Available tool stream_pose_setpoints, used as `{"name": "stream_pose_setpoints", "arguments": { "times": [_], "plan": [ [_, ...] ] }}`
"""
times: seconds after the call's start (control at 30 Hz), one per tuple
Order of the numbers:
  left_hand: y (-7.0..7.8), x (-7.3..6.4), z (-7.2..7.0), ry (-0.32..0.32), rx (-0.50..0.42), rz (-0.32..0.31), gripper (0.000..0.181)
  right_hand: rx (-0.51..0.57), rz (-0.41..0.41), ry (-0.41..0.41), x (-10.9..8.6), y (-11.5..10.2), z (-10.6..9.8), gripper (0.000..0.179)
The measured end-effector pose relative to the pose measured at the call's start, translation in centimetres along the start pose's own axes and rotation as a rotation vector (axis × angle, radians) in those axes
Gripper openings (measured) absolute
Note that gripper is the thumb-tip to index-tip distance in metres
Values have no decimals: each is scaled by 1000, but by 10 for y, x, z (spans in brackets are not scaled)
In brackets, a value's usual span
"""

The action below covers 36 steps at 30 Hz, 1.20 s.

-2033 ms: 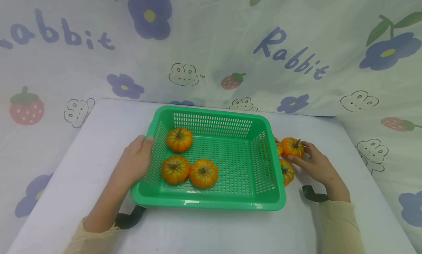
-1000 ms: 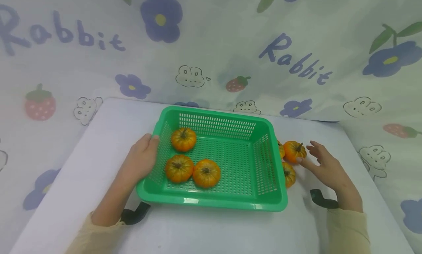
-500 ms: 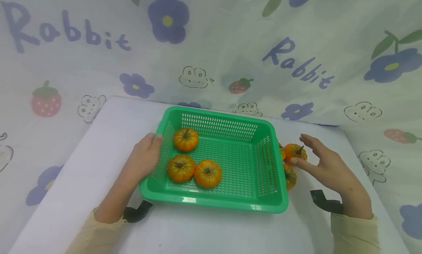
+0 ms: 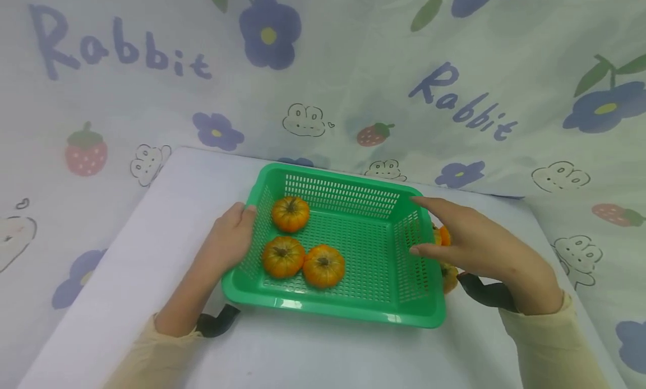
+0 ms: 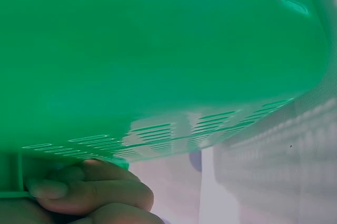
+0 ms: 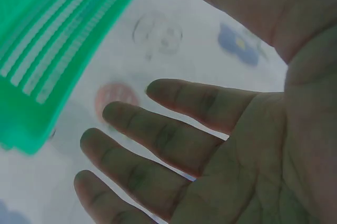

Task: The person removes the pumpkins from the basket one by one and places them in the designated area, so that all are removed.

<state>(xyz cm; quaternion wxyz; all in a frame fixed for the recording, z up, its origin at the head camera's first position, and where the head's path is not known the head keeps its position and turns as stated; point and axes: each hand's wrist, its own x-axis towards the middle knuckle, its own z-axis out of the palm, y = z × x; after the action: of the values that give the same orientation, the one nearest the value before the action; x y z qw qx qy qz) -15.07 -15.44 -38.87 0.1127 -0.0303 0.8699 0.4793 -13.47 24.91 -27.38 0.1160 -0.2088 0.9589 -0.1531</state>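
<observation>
A green plastic basket (image 4: 333,308) with slotted walls stands on the white table, holding three small orange pumpkins (image 4: 324,267) in its left half. My left hand (image 4: 227,237) grips the basket's left rim, and in the left wrist view its fingers (image 5: 100,192) curl under that rim. Over the basket's right rim hovers my right hand (image 4: 476,240), thumb and fingers apart. The right wrist view shows that palm bare and its fingers (image 6: 163,134) spread, apart from the basket wall (image 6: 47,92). Beyond the right wall more pumpkins (image 4: 449,278) show, partly hidden by the hand and basket.
A white cloth (image 4: 343,69) printed with rabbits, flowers and strawberries hangs behind the table (image 4: 303,355). Dark curved pieces (image 4: 487,292) sit at both wrists.
My right hand has come away from the pumpkin outside the basket and moved left, over the right rim. That pumpkin stays outside. The left hand keeps its grip; the head view has shifted a little.
</observation>
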Motion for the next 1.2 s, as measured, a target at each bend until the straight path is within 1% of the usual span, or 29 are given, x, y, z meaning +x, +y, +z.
{"name": "stream_pose_setpoints", "arguments": {
  "times": [0.17, 0.33, 0.57, 0.63, 0.77, 0.87, 1.03, 1.2],
  "plan": [
    [0, 0, 0, 10, 24, -1, 52, -67, -66, -68, 21, -24, 8, 86],
    [0, 1, 1, 9, 6, -5, 53, -102, -159, -125, 42, -45, 23, 83],
    [-1, 1, 1, 15, -9, -10, 52, -178, -257, -252, 71, -66, 44, 84],
    [-2, 1, 2, 14, -13, -15, 51, -184, -278, -290, 79, -71, 51, 84],
    [-2, 0, 2, 11, -30, -24, 48, -186, -290, -358, 93, -78, 67, 86],
    [-1, 0, 3, 8, -51, -24, 49, -172, -292, -385, 100, -80, 78, 86],
    [0, 0, 2, 11, -62, -24, 47, -155, -320, -396, 107, -78, 92, 86],
    [1, -1, 1, 7, -52, -25, 49, -173, -295, -402, 109, -76, 101, 91]
  ]
}}
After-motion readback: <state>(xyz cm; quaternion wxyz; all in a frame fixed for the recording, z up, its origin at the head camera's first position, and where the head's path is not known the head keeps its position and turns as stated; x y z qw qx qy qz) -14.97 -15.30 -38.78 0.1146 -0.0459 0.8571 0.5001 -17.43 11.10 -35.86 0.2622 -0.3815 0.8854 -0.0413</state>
